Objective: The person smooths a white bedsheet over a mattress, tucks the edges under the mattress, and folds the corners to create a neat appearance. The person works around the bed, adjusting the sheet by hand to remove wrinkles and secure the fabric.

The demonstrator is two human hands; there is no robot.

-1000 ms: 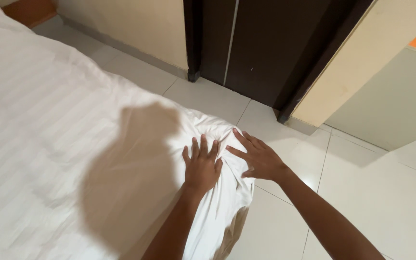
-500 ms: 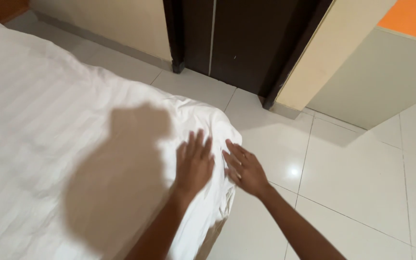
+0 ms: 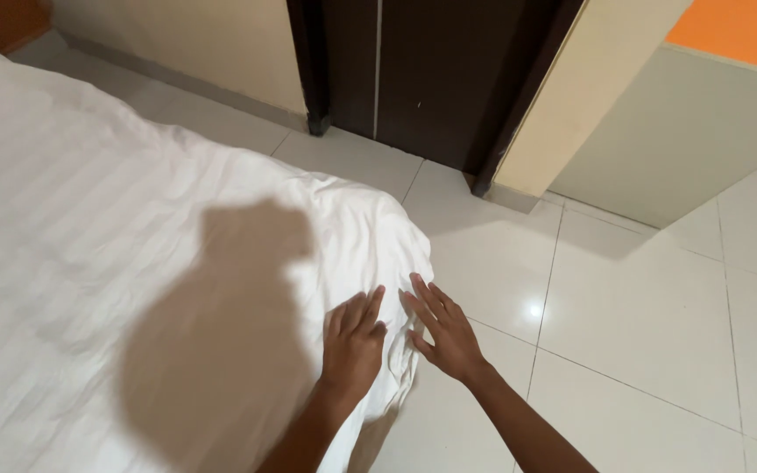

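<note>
Tiled floor (image 3: 641, 307), dark door (image 3: 431, 70) behind. White bedsheet (image 3: 133, 263) covers the bed; I see my left hand (image 3: 352, 342) and right hand (image 3: 444, 331) flat at its corner, fingers spread, gripping nothing, pressing fabric smooth.

One white striped bed sheet (image 3: 89, 228), two hands, left hand (image 3: 354, 344), right hand (image 3: 445, 331), one dark door (image 3: 435, 74).

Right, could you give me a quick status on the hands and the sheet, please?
Left hand flat, open on the white sheet at the bed corner. Right hand open, fingers spread at the sheet's edge. Nothing held. Nothing in the way on the tiled floor.
</note>
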